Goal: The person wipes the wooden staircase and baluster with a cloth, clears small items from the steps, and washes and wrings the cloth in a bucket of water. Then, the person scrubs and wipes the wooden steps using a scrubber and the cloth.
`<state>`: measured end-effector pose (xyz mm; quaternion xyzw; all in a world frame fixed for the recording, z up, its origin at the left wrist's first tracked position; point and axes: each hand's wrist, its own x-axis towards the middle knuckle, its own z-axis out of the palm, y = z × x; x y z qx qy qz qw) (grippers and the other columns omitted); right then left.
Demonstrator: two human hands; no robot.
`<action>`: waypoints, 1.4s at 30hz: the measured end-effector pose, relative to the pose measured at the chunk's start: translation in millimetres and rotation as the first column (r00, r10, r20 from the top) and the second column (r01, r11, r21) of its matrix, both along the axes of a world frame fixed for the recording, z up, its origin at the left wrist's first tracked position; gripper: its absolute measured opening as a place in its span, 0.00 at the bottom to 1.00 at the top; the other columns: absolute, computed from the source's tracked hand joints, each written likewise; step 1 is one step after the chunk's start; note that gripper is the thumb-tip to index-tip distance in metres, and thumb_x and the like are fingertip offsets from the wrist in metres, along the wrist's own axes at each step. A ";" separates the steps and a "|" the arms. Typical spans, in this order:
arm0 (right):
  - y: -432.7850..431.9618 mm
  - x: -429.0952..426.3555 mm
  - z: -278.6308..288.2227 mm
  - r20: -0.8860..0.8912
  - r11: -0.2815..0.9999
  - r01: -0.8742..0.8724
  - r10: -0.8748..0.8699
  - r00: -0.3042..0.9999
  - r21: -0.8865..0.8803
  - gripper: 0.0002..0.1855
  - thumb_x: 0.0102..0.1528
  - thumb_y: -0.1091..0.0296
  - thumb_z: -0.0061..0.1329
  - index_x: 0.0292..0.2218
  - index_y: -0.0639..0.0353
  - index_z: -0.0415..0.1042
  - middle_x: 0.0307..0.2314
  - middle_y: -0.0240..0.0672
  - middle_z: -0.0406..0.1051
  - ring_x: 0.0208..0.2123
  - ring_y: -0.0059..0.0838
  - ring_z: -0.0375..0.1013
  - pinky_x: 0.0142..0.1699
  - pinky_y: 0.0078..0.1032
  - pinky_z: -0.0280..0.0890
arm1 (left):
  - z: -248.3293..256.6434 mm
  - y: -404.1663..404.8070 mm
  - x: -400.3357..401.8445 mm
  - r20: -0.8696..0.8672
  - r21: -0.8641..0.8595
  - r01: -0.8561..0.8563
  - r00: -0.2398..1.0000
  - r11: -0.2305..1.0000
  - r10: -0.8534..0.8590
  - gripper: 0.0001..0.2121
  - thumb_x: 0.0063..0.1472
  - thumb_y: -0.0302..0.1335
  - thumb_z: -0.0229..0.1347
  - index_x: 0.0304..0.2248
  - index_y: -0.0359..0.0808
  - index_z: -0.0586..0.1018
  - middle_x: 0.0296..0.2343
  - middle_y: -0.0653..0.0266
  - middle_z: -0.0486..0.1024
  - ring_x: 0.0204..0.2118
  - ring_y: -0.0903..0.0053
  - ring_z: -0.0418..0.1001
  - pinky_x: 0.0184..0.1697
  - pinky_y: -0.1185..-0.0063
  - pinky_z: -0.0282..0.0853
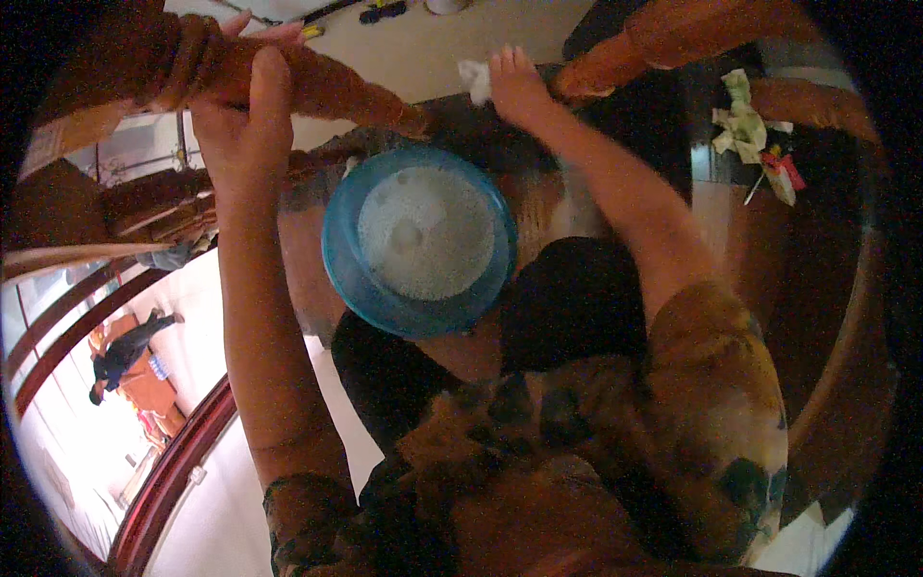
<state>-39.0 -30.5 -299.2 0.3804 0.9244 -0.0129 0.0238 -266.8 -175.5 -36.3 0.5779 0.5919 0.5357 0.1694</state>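
My left hand point(245, 122) is wrapped around a turned wooden baluster point(332, 83), thumb on the near side and fingertips showing behind it. A crumpled white cloth point(474, 81) is in my right hand point(518, 90), low down beside the foot of a second turned wooden baluster point(606, 65). Between my forearms, close to my knees, stands a blue translucent plastic basin point(339, 267) holding cloudy water with foam point(440, 238) on it. The dark surface under my right hand is too dim to make out well.
Crumpled pale green paper point(743, 122) and a red-and-white scrap point(782, 177) lie at the right near another wooden post point(815, 104). Black objects point(382, 11) lie on the pale floor ahead. Beyond dark red wooden rails point(180, 461), a person point(130, 353) is in a bright room.
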 end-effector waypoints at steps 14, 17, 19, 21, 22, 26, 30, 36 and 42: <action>33.3 -18.6 9.3 0.677 0.971 0.234 -0.141 0.723 -0.048 0.15 0.50 0.64 0.45 0.37 0.62 0.74 0.29 0.42 0.73 0.33 0.42 0.72 0.39 0.54 0.61 | -5.8 4.5 -3.3 0.010 0.049 -0.015 1.000 0.999 0.015 0.16 0.61 0.28 0.48 0.46 0.28 0.66 0.35 0.59 0.77 0.38 0.76 0.73 0.46 0.79 0.66; -21.2 5.1 9.2 0.309 0.981 0.173 -0.137 0.941 -0.091 0.14 0.52 0.59 0.45 0.40 0.54 0.71 0.37 0.39 0.70 0.42 0.41 0.67 0.42 0.49 0.63 | -2.2 1.7 -6.5 -0.022 0.046 -0.024 0.999 0.999 0.025 0.16 0.61 0.28 0.47 0.46 0.27 0.65 0.36 0.57 0.76 0.39 0.74 0.74 0.46 0.78 0.67; -67.7 39.7 -25.3 0.005 0.966 0.236 -0.237 0.971 -0.104 0.16 0.53 0.59 0.44 0.43 0.52 0.68 0.45 0.41 0.65 0.48 0.41 0.63 0.44 0.43 0.64 | 0.8 8.9 1.5 -0.024 0.044 0.012 1.000 0.999 -0.011 0.16 0.61 0.27 0.47 0.47 0.27 0.64 0.36 0.57 0.76 0.39 0.74 0.74 0.47 0.78 0.67; -124.9 77.4 -46.0 0.249 0.942 0.103 -0.189 0.950 0.321 0.17 0.53 0.63 0.43 0.44 0.57 0.66 0.46 0.45 0.64 0.49 0.44 0.62 0.46 0.41 0.63 | -0.1 10.3 2.5 0.040 0.021 -0.029 0.999 0.999 0.028 0.17 0.61 0.27 0.46 0.47 0.26 0.64 0.37 0.56 0.75 0.40 0.73 0.73 0.49 0.77 0.65; -155.3 97.4 -35.0 0.426 0.842 -0.097 -0.165 0.890 0.530 0.18 0.52 0.66 0.42 0.44 0.61 0.66 0.46 0.49 0.64 0.48 0.46 0.63 0.48 0.40 0.62 | -2.7 8.4 -0.1 0.027 0.053 -0.020 0.999 0.998 0.018 0.17 0.62 0.28 0.45 0.46 0.26 0.63 0.37 0.56 0.75 0.40 0.72 0.73 0.49 0.76 0.65; -149.5 138.6 1.0 -0.186 0.875 0.482 -0.468 0.864 0.040 0.20 0.50 0.76 0.41 0.45 0.72 0.64 0.49 0.58 0.58 0.51 0.55 0.59 0.55 0.42 0.57 | 1.0 3.4 -5.0 -0.059 0.013 -0.049 0.997 0.999 0.050 0.17 0.63 0.31 0.45 0.46 0.26 0.62 0.37 0.55 0.75 0.41 0.71 0.72 0.50 0.75 0.63; -56.1 147.4 -16.8 -0.285 0.870 0.437 -0.369 0.885 0.230 0.20 0.49 0.79 0.42 0.45 0.71 0.63 0.50 0.57 0.57 0.54 0.57 0.54 0.58 0.41 0.53 | -4.1 6.9 0.8 0.018 0.051 -0.024 1.000 0.998 0.023 0.18 0.63 0.32 0.45 0.46 0.27 0.62 0.37 0.55 0.75 0.41 0.71 0.72 0.51 0.75 0.63; 55.7 109.2 -2.4 -0.341 0.874 0.485 -0.467 0.816 -0.037 0.22 0.48 0.73 0.46 0.46 0.66 0.63 0.47 0.54 0.60 0.50 0.54 0.58 0.54 0.40 0.56 | -0.1 -0.6 3.4 0.002 -0.046 0.002 1.000 0.999 -0.002 0.19 0.63 0.34 0.46 0.47 0.28 0.62 0.38 0.53 0.74 0.43 0.68 0.71 0.50 0.72 0.64; 88.1 85.6 4.8 -0.358 0.851 0.490 -0.524 0.773 -0.189 0.24 0.47 0.68 0.50 0.46 0.62 0.64 0.43 0.51 0.64 0.47 0.52 0.62 0.50 0.40 0.60 | -4.8 -3.0 -2.7 0.122 -0.007 -0.005 0.993 1.000 0.006 0.19 0.63 0.34 0.47 0.48 0.29 0.61 0.39 0.51 0.73 0.43 0.66 0.71 0.52 0.70 0.64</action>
